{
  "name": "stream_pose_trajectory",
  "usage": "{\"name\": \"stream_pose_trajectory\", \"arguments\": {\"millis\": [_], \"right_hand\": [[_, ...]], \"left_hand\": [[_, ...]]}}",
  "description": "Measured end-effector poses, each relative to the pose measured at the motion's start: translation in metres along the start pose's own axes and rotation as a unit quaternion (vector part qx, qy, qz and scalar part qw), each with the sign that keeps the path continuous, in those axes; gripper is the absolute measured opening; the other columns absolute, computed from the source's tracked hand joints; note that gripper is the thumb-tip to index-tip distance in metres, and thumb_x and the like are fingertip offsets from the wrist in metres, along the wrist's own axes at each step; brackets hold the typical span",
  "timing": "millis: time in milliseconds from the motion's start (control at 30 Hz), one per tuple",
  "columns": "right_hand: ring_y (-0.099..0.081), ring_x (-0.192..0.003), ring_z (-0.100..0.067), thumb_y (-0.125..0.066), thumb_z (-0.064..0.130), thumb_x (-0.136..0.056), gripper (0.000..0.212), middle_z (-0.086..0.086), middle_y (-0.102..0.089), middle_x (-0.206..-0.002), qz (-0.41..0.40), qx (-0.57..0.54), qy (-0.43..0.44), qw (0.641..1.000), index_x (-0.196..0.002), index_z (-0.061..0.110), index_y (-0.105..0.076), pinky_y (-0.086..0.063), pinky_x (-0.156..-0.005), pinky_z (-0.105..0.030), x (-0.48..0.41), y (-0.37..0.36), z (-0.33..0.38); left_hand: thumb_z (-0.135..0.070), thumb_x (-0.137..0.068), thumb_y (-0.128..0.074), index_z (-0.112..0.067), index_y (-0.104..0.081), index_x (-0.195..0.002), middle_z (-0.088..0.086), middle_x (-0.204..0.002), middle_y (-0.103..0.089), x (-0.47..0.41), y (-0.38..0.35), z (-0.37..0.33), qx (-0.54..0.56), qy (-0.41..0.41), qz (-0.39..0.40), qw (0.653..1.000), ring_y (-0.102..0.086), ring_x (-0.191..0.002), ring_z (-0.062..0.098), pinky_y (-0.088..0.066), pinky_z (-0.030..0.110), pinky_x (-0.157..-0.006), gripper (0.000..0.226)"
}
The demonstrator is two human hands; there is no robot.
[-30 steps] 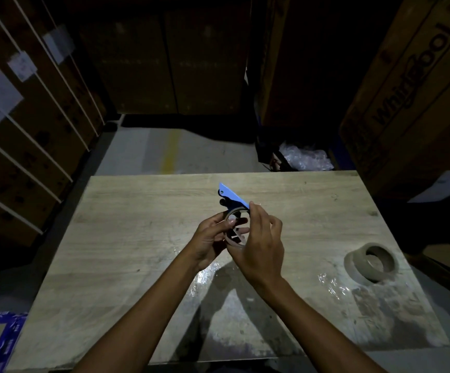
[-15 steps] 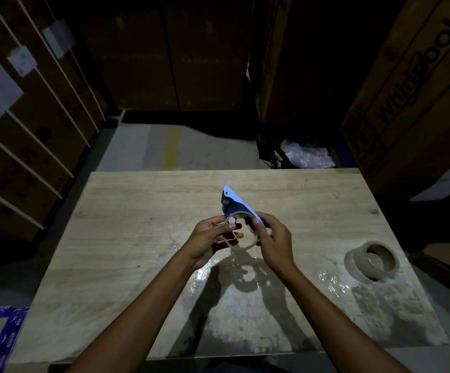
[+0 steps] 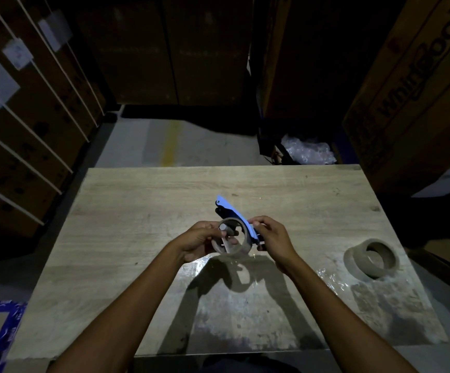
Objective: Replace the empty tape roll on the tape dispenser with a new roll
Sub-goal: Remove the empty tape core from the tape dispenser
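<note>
Both hands [image 3: 272,235] have pulled the empty roll [image 3: 232,239] clear.

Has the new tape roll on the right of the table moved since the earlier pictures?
No. The new tape roll lies at the same spot, near the table's right edge, by the shiny tape patch.

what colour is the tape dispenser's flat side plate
Bright blue, on the tape dispenser; the head view shows it clearly.

Left hand [image 3: 198,239]: I grip the empty core [image 3: 232,238].
Right hand [image 3: 272,235]: I hold the blue dispenser [image 3: 234,211].
New roll [image 3: 371,258]: lies on the table [image 3: 137,211], right.
</note>
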State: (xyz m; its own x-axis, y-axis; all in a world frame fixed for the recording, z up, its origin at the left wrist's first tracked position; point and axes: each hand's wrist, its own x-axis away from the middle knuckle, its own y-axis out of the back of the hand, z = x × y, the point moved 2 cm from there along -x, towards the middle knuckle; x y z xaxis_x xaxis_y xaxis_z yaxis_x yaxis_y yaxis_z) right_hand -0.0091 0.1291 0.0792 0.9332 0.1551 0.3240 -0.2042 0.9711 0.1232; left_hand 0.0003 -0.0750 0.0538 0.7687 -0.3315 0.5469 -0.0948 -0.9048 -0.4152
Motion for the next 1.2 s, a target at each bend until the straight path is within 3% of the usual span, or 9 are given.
{"name": "stream_pose_trajectory", "arguments": {"millis": [133,333,500,633,733,800,900,1033,1200], "right_hand": [[-0.065,-0.074,-0.016,-0.054,0.035,-0.1,0.027,-0.001,-0.07,-0.09,0.06,0.001,-0.05,0.997,-0.108,0.016,-0.07,-0.055,-0.06,-0.028,-0.001,-0.002,-0.005],[-0.068,-0.069,-0.013,-0.065,0.031,-0.094,0.027,-0.01,-0.073,-0.092,0.075,0.007,-0.037,0.996,-0.121,0.025,-0.068,-0.054,-0.06,-0.029,-0.008,-0.007,-0.025],[-0.063,-0.071,-0.012,-0.055,0.021,-0.1,0.021,-0.004,-0.072,-0.091,0.039,-0.057,-0.062,0.996,-0.113,0.021,-0.071,-0.049,-0.064,-0.031,-0.018,-0.006,-0.046],[-0.064,-0.08,-0.019,-0.05,0.021,-0.102,0.023,-0.004,-0.073,-0.095,0.032,-0.056,-0.088,0.994,-0.109,0.024,-0.072,-0.048,-0.07,-0.028,-0.026,-0.004,-0.065],[-0.054,-0.065,-0.019,-0.05,0.017,-0.102,0.025,-0.011,-0.066,-0.084,0.045,-0.045,-0.089,0.994,-0.114,0.016,-0.071,-0.042,-0.059,-0.028,-0.033,-0.004,-0.079],[-0.044,-0.055,-0.016,-0.05,0.012,-0.101,0.025,-0.016,-0.056,-0.077,0.047,-0.034,-0.084,0.995,-0.115,0.008,-0.07,-0.035,-0.05,-0.025,-0.038,-0.005,-0.087],[-0.049,-0.049,-0.009,-0.052,0.01,-0.1,0.025,-0.005,-0.062,-0.071,0.041,-0.001,-0.082,0.996,-0.114,0.005,-0.072,-0.037,-0.049,-0.024,-0.046,-0.007,-0.1],[-0.062,-0.062,0.003,-0.053,0.015,-0.099,0.023,0.004,-0.072,-0.084,0.031,0.054,-0.06,0.996,-0.109,0.014,-0.075,-0.046,-0.063,-0.022,-0.047,-0.011,-0.104],[-0.068,-0.1,-0.021,-0.056,0.022,-0.099,0.025,-0.006,-0.075,-0.109,0.004,0.135,-0.028,0.99,-0.112,0.012,-0.075,-0.053,-0.09,-0.037,-0.051,-0.007,-0.11]], "left_hand": [[-0.003,-0.087,-0.066,0.008,-0.067,-0.115,0.036,-0.123,-0.062,-0.008,0.007,0.003,-0.059,0.011,-0.013,0.998,-0.063,-0.11,0.041,-0.054,0.042,-0.088,0.03],[-0.002,-0.091,-0.064,-0.004,-0.077,-0.092,0.019,-0.095,-0.073,-0.017,0.004,0.013,-0.076,0.002,-0.067,0.995,-0.068,-0.09,0.03,-0.056,0.036,-0.076,0.013],[-0.004,-0.085,-0.074,0.002,-0.076,-0.097,0.016,-0.085,-0.073,-0.032,0.003,0.023,-0.142,-0.003,-0.135,0.981,-0.068,-0.075,0.025,-0.058,0.03,-0.063,0.014],[0.003,-0.083,-0.073,-0.003,-0.078,-0.101,0.014,-0.09,-0.077,-0.04,0.006,0.039,-0.176,-0.01,-0.125,0.976,-0.072,-0.08,0.023,-0.06,0.031,-0.073,0.02],[0.01,-0.079,-0.071,-0.005,-0.078,-0.104,0.011,-0.093,-0.078,-0.046,0.01,0.05,-0.223,-0.024,-0.141,0.964,-0.072,-0.081,0.018,-0.058,0.033,-0.082,0.029],[0.012,-0.078,-0.07,-0.002,-0.076,-0.107,0.012,-0.093,-0.077,-0.047,0.009,0.054,-0.248,-0.032,-0.145,0.957,-0.071,-0.078,0.013,-0.057,0.027,-0.079,0.032],[0.013,-0.08,-0.068,0.001,-0.076,-0.107,0.015,-0.096,-0.077,-0.05,0.008,0.062,-0.278,-0.039,-0.158,0.947,-0.071,-0.08,0.018,-0.058,0.023,-0.075,0.031],[0.005,-0.08,-0.072,-0.007,-0.079,-0.101,0.012,-0.096,-0.078,-0.057,0.01,0.075,-0.307,-0.038,-0.194,0.931,-0.073,-0.09,0.026,-0.058,0.04,-0.086,0.025],[-0.002,-0.078,-0.077,-0.013,-0.081,-0.093,0.007,-0.088,-0.078,-0.059,0.001,0.081,-0.321,-0.05,-0.226,0.918,-0.073,-0.082,0.02,-0.056,0.034,-0.081,0.019]]}}
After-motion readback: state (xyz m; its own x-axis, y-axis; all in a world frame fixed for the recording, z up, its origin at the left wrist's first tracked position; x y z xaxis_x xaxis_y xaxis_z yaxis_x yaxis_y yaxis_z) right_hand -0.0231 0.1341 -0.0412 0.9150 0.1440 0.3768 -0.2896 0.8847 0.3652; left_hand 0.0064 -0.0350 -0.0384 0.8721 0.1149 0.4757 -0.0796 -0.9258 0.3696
